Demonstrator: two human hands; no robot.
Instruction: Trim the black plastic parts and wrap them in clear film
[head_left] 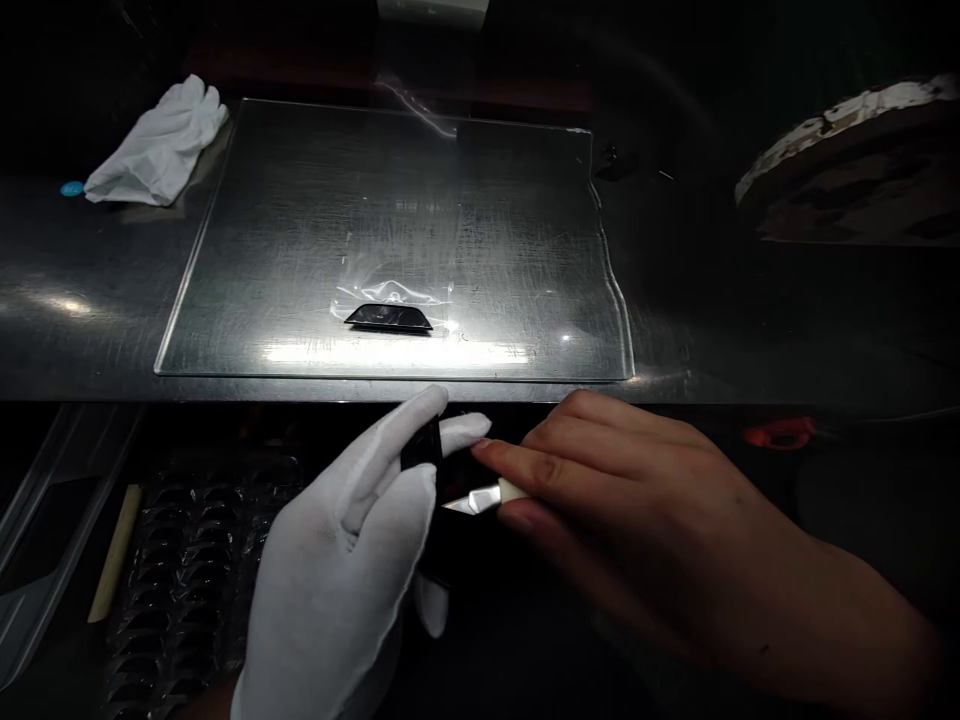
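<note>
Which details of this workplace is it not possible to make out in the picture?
In the head view:
- Held black piece: partly covered by the gloved left hand; its full outline is hidden.
- Knife: its rear part is hidden by the right hand.
- Clear tray: cut off by the bottom edge.
- Blue sticker: its marking is too small to read.
- Red object: too deep in shadow to identify.

head | above, before bench (82, 260) | faces forward, down | near left hand (337, 560) and right hand (645, 510)
</note>
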